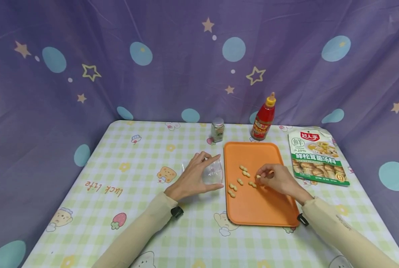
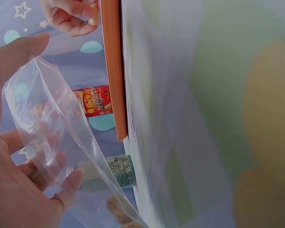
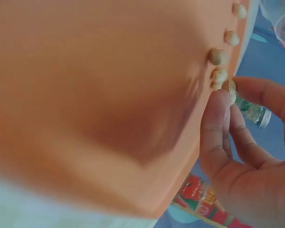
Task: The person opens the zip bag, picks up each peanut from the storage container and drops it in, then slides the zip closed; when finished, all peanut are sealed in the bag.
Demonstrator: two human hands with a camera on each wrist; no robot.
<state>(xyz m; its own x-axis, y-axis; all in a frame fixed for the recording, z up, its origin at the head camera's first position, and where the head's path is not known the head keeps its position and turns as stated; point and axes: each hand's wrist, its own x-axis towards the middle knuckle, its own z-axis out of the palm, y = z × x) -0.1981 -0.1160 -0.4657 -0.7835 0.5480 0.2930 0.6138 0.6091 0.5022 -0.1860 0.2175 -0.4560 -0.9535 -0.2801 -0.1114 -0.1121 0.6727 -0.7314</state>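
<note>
Across the near side of the checked tablecloth [image 1: 172,245], as my head view gives it, a person's two pale sleeves [image 1: 142,225] reach in, with open cloth between them up to the orange tray [image 1: 263,208]. Just off the tray's left rim I have the left hand [image 1: 197,178], thumb and forefinger spread well apart, touching a clear plastic bag [image 1: 213,171] that stands between them; a broad stretch of cloth runs leftward from it. Over the tray, the right hand [image 1: 278,180] pinches one peanut [image 3: 232,92] at its fingertips. Six other peanuts [image 1: 233,187] lie mostly toward the tray's left rim, with bare orange nearer and farther.

Through the bag, my left wrist view shows brownish knobbly lumps [image 2: 118,210]; I can't tell whether they sit inside. Right of the tray lies a printed pouch [image 1: 320,158]. Past the far rim stand a spice jar [image 1: 217,132] of greenish flakes and a red sauce bottle [image 1: 263,121].

Cartoon prints dot the cloth; behind hangs a purple starred curtain [image 1: 186,85].
</note>
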